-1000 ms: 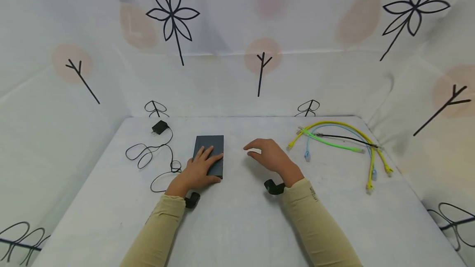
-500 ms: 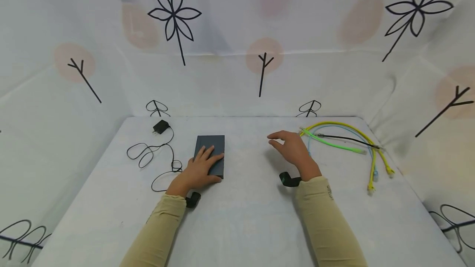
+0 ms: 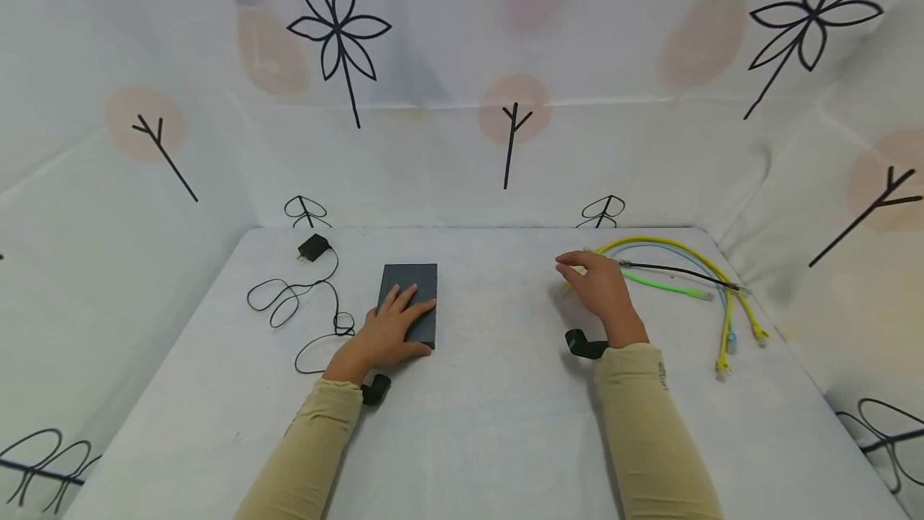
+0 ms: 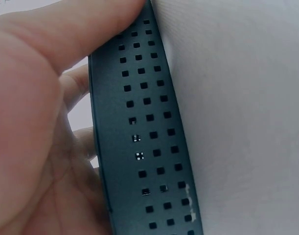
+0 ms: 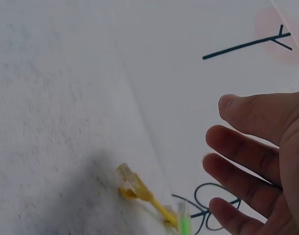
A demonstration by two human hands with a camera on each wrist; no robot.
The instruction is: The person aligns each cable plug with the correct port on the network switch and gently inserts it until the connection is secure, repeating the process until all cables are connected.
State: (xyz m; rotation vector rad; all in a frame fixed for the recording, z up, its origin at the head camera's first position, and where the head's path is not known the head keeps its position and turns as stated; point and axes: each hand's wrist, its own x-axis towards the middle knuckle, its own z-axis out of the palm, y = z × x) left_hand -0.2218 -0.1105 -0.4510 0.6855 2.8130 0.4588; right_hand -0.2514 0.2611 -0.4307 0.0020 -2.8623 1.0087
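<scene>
A flat dark grey box (image 3: 409, 274), which looks like a network switch, lies left of the table's middle. My left hand (image 3: 381, 337) rests on it with spread fingers, its thumb at the near edge. Rows of small square vent holes mark the box's side (image 4: 148, 117) in the left wrist view. Over the left ends of several network cables, my right hand (image 3: 605, 289) hovers with bent fingers, holding nothing. Below that hand, the right wrist view shows a yellow cable's plug (image 5: 139, 188) and a bit of the green cable (image 5: 184, 224).
A black power adapter (image 3: 314, 247) with a loosely looped thin cord (image 3: 289, 289) lies at the left. Yellow (image 3: 724, 335), light blue, green (image 3: 664, 287) and black (image 3: 671, 267) cables cross each other at the right. White printed cloth walls surround the table on three sides.
My right hand has moved right and slightly away from me, from beside the box to over the cables. The left hand has stayed on the box.
</scene>
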